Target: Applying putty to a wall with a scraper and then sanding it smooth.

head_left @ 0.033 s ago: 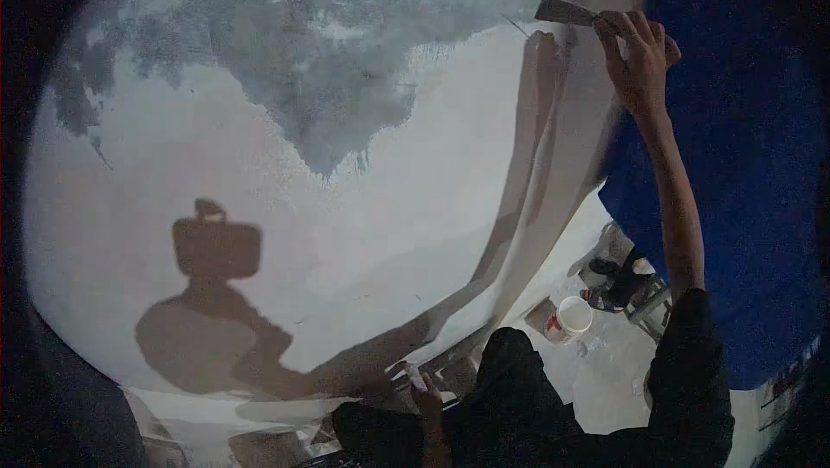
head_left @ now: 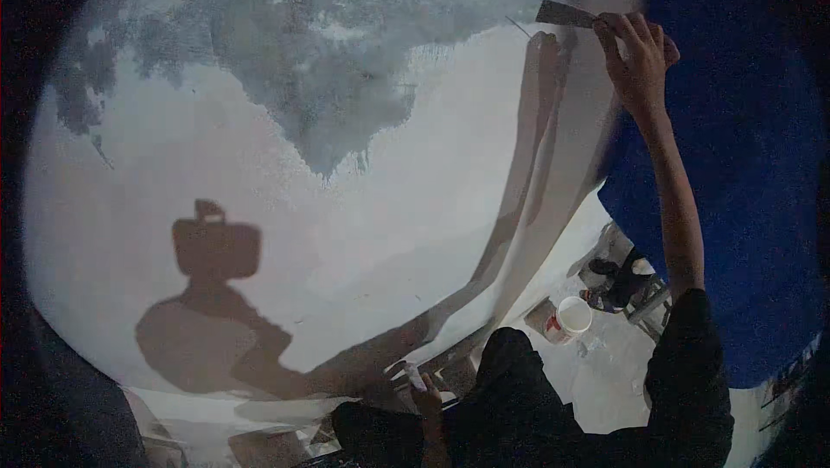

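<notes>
My right hand (head_left: 640, 57) is raised high at the upper right, its fingers closed around a putty knife (head_left: 566, 14). The knife's flat dark blade points left, close to the lower edge of a grey coat (head_left: 346, 79) on the white wall (head_left: 372, 234). Whether the blade touches the wall I cannot tell. Low in the middle, beside my knee, my left hand (head_left: 428, 400) is closed on a white-handled tool (head_left: 415, 375). The far end of that tool is hard to make out against the things behind it.
Along the right side runs a deep blue surface (head_left: 735, 165). Below, on the pale floor (head_left: 596, 390), stands a white bucket (head_left: 572, 318), with dark objects and a metal frame (head_left: 653, 308) nearby. My shadow (head_left: 207, 330) falls across the wall.
</notes>
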`<state>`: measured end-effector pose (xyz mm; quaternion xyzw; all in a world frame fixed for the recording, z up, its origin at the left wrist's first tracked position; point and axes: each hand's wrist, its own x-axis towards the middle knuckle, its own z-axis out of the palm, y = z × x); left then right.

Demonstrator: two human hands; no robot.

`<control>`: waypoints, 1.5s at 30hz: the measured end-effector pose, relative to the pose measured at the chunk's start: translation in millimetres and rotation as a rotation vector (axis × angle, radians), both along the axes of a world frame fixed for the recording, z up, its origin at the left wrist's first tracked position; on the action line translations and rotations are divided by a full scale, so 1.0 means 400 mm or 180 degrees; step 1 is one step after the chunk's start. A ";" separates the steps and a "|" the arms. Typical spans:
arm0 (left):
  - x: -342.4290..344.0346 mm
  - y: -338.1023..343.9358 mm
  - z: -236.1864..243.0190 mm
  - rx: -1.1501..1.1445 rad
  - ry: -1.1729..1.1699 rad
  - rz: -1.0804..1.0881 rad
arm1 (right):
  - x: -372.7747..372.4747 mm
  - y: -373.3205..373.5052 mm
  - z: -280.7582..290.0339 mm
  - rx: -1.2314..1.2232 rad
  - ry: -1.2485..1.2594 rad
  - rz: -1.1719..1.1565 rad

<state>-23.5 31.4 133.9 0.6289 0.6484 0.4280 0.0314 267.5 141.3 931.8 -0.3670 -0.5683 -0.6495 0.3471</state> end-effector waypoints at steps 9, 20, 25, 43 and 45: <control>0.028 -0.018 0.067 0.0644 0.2072 0.0419 | 0.000 0.005 -0.056 0.0034 0.0226 -0.0025; 0.009 -0.003 0.187 -0.1420 -0.2012 0.0379 | -0.034 -0.002 -0.095 -0.0069 -0.0178 -0.0083; -0.023 -0.013 0.075 0.0195 0.1662 0.0230 | -0.057 0.007 -0.139 -0.0203 -0.0148 0.0122; 0.027 -0.015 0.157 -0.0895 -0.2028 -0.0180 | -0.106 0.010 -0.206 -0.1315 0.0720 0.0828; -0.090 -0.026 0.014 -0.0620 0.0948 -0.0178 | -0.200 0.024 -0.200 -0.1505 0.0701 0.1241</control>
